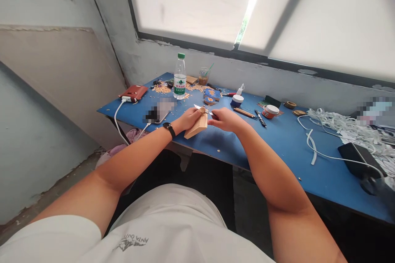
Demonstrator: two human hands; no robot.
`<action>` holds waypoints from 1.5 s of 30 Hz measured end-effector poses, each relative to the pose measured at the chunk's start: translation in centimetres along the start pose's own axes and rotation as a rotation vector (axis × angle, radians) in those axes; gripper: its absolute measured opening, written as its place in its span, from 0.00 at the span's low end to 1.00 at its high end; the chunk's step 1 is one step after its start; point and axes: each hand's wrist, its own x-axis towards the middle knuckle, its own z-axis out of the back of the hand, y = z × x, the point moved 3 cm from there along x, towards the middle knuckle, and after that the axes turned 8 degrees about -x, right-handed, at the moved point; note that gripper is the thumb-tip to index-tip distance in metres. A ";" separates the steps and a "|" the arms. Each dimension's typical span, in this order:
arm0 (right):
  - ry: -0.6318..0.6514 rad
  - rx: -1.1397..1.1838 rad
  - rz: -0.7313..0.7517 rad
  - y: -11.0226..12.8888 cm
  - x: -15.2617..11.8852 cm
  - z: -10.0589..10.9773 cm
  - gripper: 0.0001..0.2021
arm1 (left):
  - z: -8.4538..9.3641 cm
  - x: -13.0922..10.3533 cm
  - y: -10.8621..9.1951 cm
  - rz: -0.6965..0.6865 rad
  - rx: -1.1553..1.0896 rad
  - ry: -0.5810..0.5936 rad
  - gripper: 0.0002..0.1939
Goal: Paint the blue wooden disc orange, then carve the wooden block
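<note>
My left hand (pixel 187 119), with a black watch on its wrist, is closed around a pale wooden block (pixel 197 127) near the table's front edge. A small round brown wooden piece (pixel 202 110) shows at the top end of the block, by my left thumb. My right hand (pixel 226 119) is closed just right of the block. From its fingers sticks a small knife (pixel 211 113), its short bright blade pointing toward the round piece; most of the handle is hidden. A pale pointed bit (pixel 196 107) shows beside my left fingers, too small to name.
A water bottle (pixel 180 78), a plastic cup (pixel 203 77) and wood shavings (pixel 162 87) are at the back of the blue table (pixel 277 144). A phone (pixel 163 111) lies left. Right are jars (pixel 270 111), a pen (pixel 261 118), cables and a black box (pixel 359 160).
</note>
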 end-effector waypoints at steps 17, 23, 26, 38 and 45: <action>-0.034 0.067 0.119 0.0 0.3 -1.3 0.27 | 0.3 0.1 0.4 -0.140 -0.083 0.121 0.21; -0.063 -0.002 0.003 0.0 0.6 -1.2 0.30 | 0.8 0.7 1.3 -0.101 -0.040 0.049 0.30; -0.067 0.001 -0.042 0.2 0.6 -0.8 0.33 | 0.8 0.7 1.5 -0.060 -0.057 0.017 0.32; -0.033 0.168 0.069 0.3 0.3 -1.3 0.36 | 0.5 0.1 0.5 -0.203 -0.073 0.084 0.29; -0.019 0.140 -0.009 -0.1 0.9 -1.3 0.27 | 0.7 0.6 0.6 -0.301 0.063 0.042 0.26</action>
